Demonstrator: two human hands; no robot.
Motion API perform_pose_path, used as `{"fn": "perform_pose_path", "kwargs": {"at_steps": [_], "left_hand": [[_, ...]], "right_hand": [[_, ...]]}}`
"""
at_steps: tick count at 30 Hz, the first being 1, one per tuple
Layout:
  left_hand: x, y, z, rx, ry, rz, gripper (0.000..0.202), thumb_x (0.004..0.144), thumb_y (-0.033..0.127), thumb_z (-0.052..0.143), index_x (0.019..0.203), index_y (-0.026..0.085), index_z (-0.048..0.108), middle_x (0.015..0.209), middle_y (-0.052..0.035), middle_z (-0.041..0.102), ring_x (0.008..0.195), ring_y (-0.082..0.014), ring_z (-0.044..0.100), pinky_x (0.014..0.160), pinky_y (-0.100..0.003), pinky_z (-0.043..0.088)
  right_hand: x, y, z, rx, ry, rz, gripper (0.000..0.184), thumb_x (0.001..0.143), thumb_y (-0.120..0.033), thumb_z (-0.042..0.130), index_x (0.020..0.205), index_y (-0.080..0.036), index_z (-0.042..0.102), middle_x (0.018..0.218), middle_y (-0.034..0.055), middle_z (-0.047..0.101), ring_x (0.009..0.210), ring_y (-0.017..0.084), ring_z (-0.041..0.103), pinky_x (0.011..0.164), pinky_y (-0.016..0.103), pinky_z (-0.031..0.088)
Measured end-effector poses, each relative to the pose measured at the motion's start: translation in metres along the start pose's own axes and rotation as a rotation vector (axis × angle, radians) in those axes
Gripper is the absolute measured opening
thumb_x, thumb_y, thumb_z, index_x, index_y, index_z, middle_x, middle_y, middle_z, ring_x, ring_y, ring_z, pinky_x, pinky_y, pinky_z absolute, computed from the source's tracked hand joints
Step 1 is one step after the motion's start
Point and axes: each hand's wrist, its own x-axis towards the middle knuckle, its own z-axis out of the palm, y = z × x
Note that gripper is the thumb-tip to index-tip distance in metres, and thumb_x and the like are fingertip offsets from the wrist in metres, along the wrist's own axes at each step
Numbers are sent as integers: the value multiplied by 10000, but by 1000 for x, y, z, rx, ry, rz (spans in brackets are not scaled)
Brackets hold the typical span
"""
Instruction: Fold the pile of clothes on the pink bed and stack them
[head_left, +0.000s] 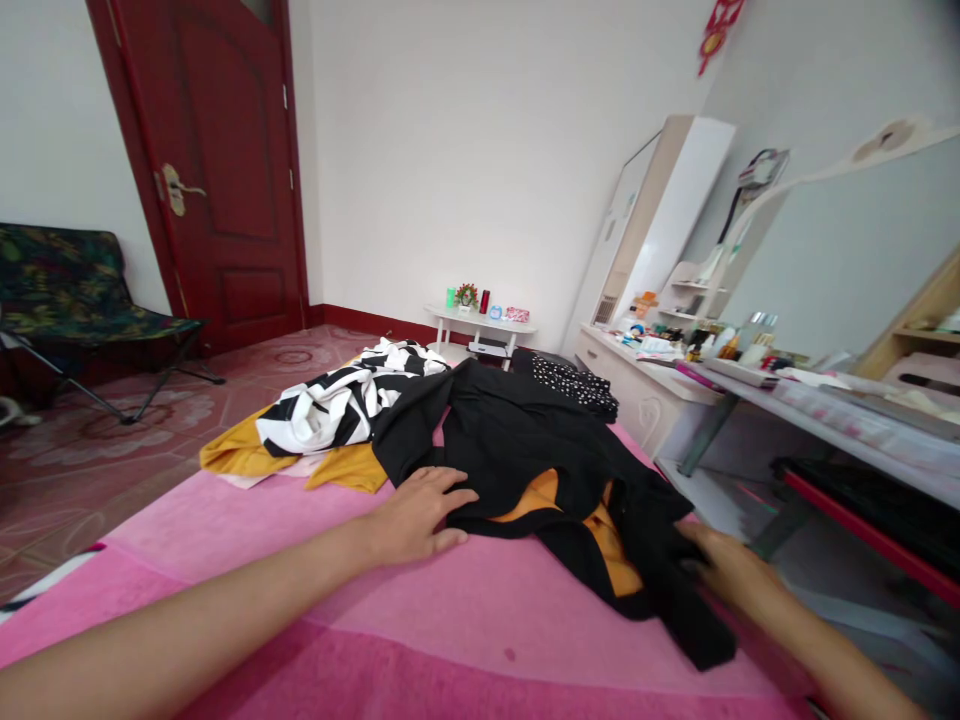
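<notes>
With the black garment [517,420] as the clock's centre, bare pink cover [450,610] opens from 6 to 8 o'clock, a low passage on the near side. Of the hands, the left hand [420,515] blocks the near edge at 8, the right hand [716,560] the end at 4. Toward 10, a heap of black-and-white cloth [330,405] bars sliding sideways; at 1, a dotted folded cloth [577,385] sits close behind. The desk [825,430] crowds 3 o'clock. Higher up, open air reaches toward the wall [465,150] at 12.

Pink cover [450,610] | black garment [525,430] | mustard cloth [349,468] under black-white cloth [330,405] | folded dotted cloth [577,385]
</notes>
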Motion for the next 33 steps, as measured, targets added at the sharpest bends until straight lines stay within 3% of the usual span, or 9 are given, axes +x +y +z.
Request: {"fn": "perform_pose_path", "kwargs": {"at_steps": [3, 7, 11, 16, 19, 23, 26, 30, 33], "left_hand": [[-3, -5, -12, 164, 31, -90, 622, 769, 513, 603, 1319, 251, 475, 1435, -121, 368, 1342, -322, 294, 1080, -485, 267], [-8, -21, -35, 423, 129, -354, 726, 668, 340, 714, 1337, 242, 449, 1523, -152, 163, 1346, -405, 238, 999, -521, 345], [-11, -39, -38, 391, -24, -506, 573, 748, 169, 563, 1307, 258, 475, 1281, -172, 486, 940, -307, 624, 714, -411, 510], [11, -61, -61, 23, -53, -385, 213, 766, 165, 529, 941, 181, 650, 808, -63, 649, 767, -218, 662, 699, -308, 516], [45, -88, -113, -250, 137, -634, 314, 838, 205, 457, 1123, 126, 562, 725, -50, 652, 638, -179, 663, 648, -292, 530], [88, -127, -159, -124, 567, -890, 689, 776, 239, 627, 1365, 67, 314, 1292, -226, 479, 1097, -291, 586, 921, -388, 461], [98, -114, -136, -8, 547, -702, 817, 705, 229, 705, 1395, 64, 299, 1475, -246, 206, 1310, -364, 354, 1066, -419, 315], [79, -36, -64, -165, 211, -91, 424, 858, 408, 526, 1176, 138, 600, 1240, -90, 535, 1176, -250, 497, 1029, -329, 361], [54, 19, -23, -261, 22, 93, 555, 760, 581, 598, 1198, 240, 598, 1181, -66, 555, 1057, -228, 554, 926, -311, 451]], "right_hand": [[7, 9, -11, 104, -76, 20, 485, 636, -53, 473, 1027, -250, 680, 1014, 36, 714, 987, 258, 656, 859, 358, 516], [9, -16, -24, 274, 88, -1, 402, 738, -226, 489, 1115, -243, 624, 1027, 61, 703, 921, 238, 672, 784, 347, 546], [0, -64, -12, 259, 137, -121, 375, 790, -350, 520, 1140, -244, 606, 1135, 67, 659, 990, 242, 640, 858, 387, 522], [-6, -89, 16, 144, 124, -240, 362, 780, -224, 520, 1124, -245, 633, 1175, 66, 635, 1099, 256, 576, 971, 450, 449], [-4, -89, 19, 130, 106, -273, 359, 777, -197, 516, 1108, -241, 646, 1152, 75, 636, 1081, 256, 581, 973, 454, 448], [-7, -103, 14, 146, 218, -253, 349, 816, -265, 516, 1147, -232, 620, 1214, 105, 584, 1139, 267, 542, 980, 468, 439], [-21, -122, 17, 113, 255, -258, 449, 801, -369, 570, 1234, -249, 562, 1372, 112, 459, 1237, 298, 460, 998, 497, 417], [-36, -131, 24, 104, 172, -226, 580, 743, -313, 598, 1312, -260, 497, 1434, 98, 395, 1242, 304, 462, 982, 479, 441], [-31, -103, 13, 267, 48, -240, 378, 750, -225, 514, 1106, -237, 639, 1181, 77, 620, 1066, 239, 601, 914, 378, 498]]}}
